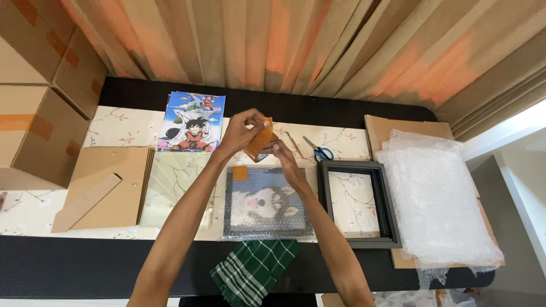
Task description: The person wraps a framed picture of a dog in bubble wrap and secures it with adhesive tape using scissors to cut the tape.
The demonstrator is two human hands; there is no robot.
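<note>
Both hands meet above the bench (57,258): the left hand (242,132) has its fingers curled closed around a roll of brown packing tape (260,139), raised clear of the surface, while the right hand (282,154) pinches at the roll's lower edge, apparently working the tape's loose end. Directly beneath the hands lies a bubble-wrapped dog picture (266,209), a strip of brown tape (240,173) already on its upper corner. Just right of the right hand sit stacked black picture frames (324,199), beyond them blue-handled scissors (319,151). A cartoon poster (193,122) lies left of the left hand; bubble wrap sheets (435,199) lie far right, and a green checked cloth (253,270) sits nearer the person.
</note>
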